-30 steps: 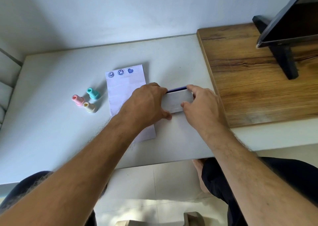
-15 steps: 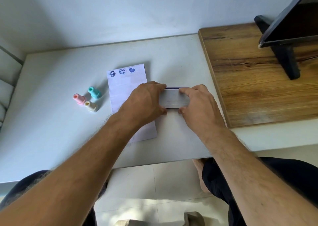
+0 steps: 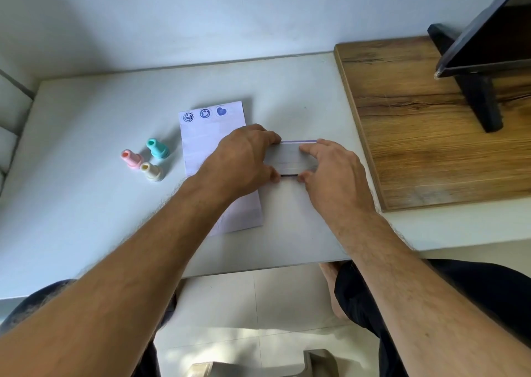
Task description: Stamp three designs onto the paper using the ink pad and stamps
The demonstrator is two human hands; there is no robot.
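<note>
A white paper (image 3: 201, 144) lies on the white table (image 3: 86, 204), with three blue stamped marks along its top edge: two round faces and a heart. Just right of the paper sits the ink pad (image 3: 288, 158), its grey lid lying flat on it. My left hand (image 3: 244, 158) grips the pad's left end and my right hand (image 3: 333, 172) grips its right end, fingers on the far and near edges. Three small stamps stand left of the paper: pink (image 3: 130, 158), teal (image 3: 156, 148) and cream (image 3: 150, 171).
A wooden board (image 3: 416, 146) lies on the table to the right, carrying a dark screen on a black stand (image 3: 479, 100). A wall runs along the table's far side. My legs and tiled floor show below the near edge.
The ink pad's lid stood tilted open a second ago; both hands have brought it down flat onto the pad. The stamps and paper have not moved.
</note>
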